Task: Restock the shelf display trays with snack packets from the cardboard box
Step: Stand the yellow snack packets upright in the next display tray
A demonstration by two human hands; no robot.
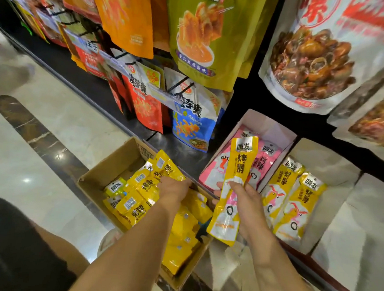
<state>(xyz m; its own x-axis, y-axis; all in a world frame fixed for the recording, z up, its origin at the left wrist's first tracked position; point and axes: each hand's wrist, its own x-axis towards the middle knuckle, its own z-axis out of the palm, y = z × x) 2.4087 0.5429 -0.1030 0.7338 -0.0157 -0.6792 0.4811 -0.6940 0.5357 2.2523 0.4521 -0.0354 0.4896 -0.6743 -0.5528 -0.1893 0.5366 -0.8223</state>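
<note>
In cardboard box, left grip clutches packet bunch; right grip pinches single packet.

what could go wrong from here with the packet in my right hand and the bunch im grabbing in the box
1. The right hand holds a yellow packet over the pink tray; it may land there instead of in the yellow tray beside it.
2. The left hand seems to grip several loose packets in the cardboard box; some could slip and drop to the floor.
</note>
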